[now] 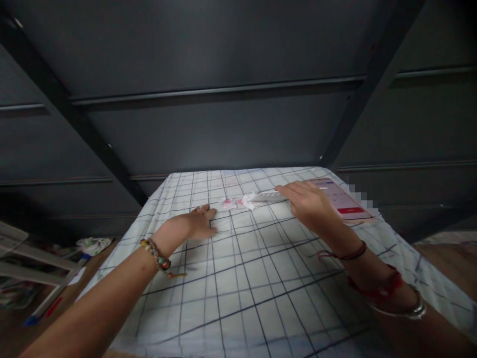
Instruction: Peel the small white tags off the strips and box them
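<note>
My left hand (196, 223) is on or just above the checked cloth, slightly blurred, fingers apart and nothing in them. Just right of its fingertips lies a small crumpled white and pink piece (234, 203), which looks like paper or thin wrapping. A long, thin, pale strip (268, 196) with fine marks along its edge runs from that piece to my right hand (307, 201). The fingers of my right hand are closed on the strip's near end. Whether strip and crumpled piece are joined, I cannot tell.
A white cloth with dark grid lines (238, 278) covers the table. Beside my right wrist lies a phone (345, 201) with a lit screen. Dark metal panels (223, 134) rise behind the table. A white-legged stool (33, 258) stands at the left.
</note>
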A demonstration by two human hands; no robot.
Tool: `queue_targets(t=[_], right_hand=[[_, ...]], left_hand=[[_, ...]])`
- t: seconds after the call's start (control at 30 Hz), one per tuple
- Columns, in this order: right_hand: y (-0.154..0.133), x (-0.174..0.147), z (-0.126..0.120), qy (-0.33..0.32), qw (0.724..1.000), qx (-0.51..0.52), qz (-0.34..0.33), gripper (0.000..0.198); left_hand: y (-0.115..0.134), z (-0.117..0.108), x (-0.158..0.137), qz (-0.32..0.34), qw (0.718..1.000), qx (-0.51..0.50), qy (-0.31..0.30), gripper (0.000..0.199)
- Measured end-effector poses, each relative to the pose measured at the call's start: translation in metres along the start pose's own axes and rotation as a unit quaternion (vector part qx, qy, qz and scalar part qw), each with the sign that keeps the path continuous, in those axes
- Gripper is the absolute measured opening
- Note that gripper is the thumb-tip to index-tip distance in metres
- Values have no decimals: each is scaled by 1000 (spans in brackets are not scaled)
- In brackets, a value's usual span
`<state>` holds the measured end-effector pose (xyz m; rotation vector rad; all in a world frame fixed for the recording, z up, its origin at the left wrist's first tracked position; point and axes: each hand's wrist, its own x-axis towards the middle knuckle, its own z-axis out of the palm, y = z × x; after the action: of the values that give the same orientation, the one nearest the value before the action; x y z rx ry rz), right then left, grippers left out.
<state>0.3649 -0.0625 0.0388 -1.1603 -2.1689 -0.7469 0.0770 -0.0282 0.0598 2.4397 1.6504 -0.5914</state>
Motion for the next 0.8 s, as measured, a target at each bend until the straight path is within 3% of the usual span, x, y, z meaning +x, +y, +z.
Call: queue_targets(t=[0.17, 0.37, 0.53, 0.8], right_hand=[[4, 0, -7, 27, 998, -26, -46, 40], [1, 3, -10, -25, 997, -61, -30, 38], [0, 6, -13, -44, 998, -39, -29, 36], [-5, 9, -12, 28, 995, -11, -100, 36]], left_hand=[[8, -6, 12, -24, 997, 15, 65, 45], [13, 24, 29, -64, 975, -13, 213, 59], [7, 47, 38, -33, 977, -23, 208, 65], [12, 43, 36, -57, 978, 2, 199, 62]])
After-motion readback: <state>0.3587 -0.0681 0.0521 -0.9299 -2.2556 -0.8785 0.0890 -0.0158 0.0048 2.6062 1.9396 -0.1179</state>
